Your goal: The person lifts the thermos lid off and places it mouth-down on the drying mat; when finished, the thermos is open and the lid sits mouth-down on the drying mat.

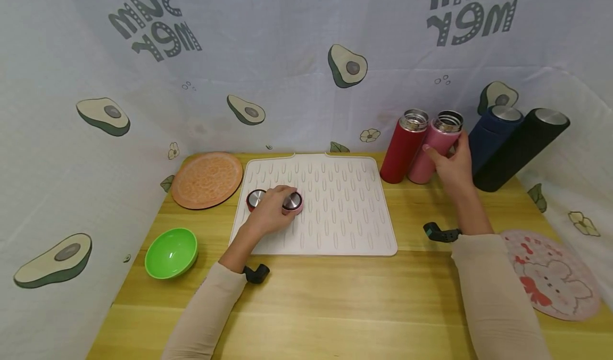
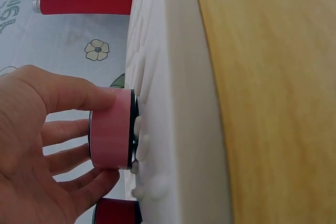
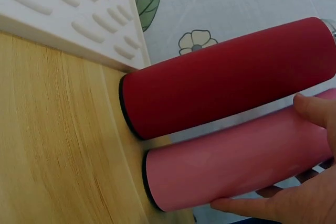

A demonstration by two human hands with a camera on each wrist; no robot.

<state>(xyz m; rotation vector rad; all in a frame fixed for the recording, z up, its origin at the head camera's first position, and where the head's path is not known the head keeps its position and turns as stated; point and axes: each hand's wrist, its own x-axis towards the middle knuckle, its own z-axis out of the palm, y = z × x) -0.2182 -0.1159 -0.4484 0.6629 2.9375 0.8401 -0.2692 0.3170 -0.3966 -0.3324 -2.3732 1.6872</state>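
On the white ridged drying mat (image 1: 345, 235), my left hand (image 1: 271, 211) holds a pink bottle lid (image 1: 297, 209) with a silver top, thumb and fingers around its side. The left wrist view has the lid's dark lower rim right at the mat's ridges. Beside it sits a red lid (image 1: 255, 197), partly behind the hand. Farther right, my right hand (image 1: 452, 168) grips an upright pink vacuum flask (image 1: 421, 167) whose mouth is uncovered. Close on its left stands a red flask (image 1: 402, 152), also without a lid. The pink flask's base is at the table in the right wrist view.
A navy flask (image 1: 490, 134) and a black flask (image 1: 519, 150), both with lids on, stand right of the right hand. An orange round mat (image 1: 207, 181) and green bowl (image 1: 171, 253) lie at left. A pink rabbit mat (image 1: 555, 280) lies by the right sleeve. Avocado-print cloth hangs behind.
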